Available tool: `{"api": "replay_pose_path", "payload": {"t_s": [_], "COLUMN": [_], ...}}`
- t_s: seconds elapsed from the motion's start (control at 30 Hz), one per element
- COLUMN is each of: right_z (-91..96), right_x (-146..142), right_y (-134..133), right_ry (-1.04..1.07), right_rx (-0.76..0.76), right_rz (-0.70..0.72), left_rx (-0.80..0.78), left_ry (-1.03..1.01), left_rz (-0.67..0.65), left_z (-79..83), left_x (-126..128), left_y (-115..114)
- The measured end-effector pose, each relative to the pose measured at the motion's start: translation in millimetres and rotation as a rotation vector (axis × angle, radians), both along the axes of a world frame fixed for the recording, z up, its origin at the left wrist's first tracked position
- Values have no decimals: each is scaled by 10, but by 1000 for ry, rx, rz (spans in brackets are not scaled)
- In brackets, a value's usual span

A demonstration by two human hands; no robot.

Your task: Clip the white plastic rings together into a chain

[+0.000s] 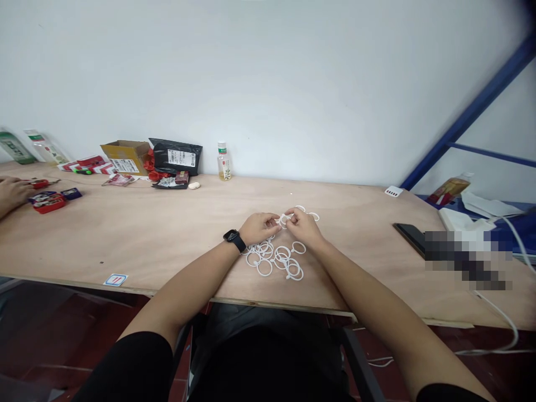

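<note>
Left of the grip, a black watch [234, 240] sits on the wrist of the left hand [258, 228], which pinches a white plastic ring [285, 220] narrowly together with the right hand [302, 228], while more white rings [274, 258] lie heaped just below both hands on the wooden table [146, 234].

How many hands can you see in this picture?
3. The person's left hand and right hand are together above the white plastic rings, and a co-worker's hand is at the far left of the view. Other hands could be out of sight.
</note>
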State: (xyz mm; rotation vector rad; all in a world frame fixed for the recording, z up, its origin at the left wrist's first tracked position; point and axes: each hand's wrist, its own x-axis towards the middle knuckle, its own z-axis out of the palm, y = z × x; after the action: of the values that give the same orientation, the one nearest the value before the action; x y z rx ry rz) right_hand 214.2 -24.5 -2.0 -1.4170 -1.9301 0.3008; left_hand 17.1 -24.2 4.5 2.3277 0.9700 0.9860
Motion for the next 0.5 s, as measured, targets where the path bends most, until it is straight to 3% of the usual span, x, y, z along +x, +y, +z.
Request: {"api": "replay_pose_path", "payload": {"t_s": [0.13, 0.3, 0.5], "right_z": [-1, 26, 16], "right_x": [-13, -22, -21], "right_y": [-19, -64, -65], "right_ry": [-15, 61, 69], "right_rx": [36, -30, -70], "right_rz": [79, 196, 248], "left_rx": [-18, -50, -19], "left_ry": [-44, -175, -194], "left_rz": [20, 112, 70], "left_z": [-21, -101, -124], "left_x": [16, 18, 0], "left_y": [14, 96, 116]}}
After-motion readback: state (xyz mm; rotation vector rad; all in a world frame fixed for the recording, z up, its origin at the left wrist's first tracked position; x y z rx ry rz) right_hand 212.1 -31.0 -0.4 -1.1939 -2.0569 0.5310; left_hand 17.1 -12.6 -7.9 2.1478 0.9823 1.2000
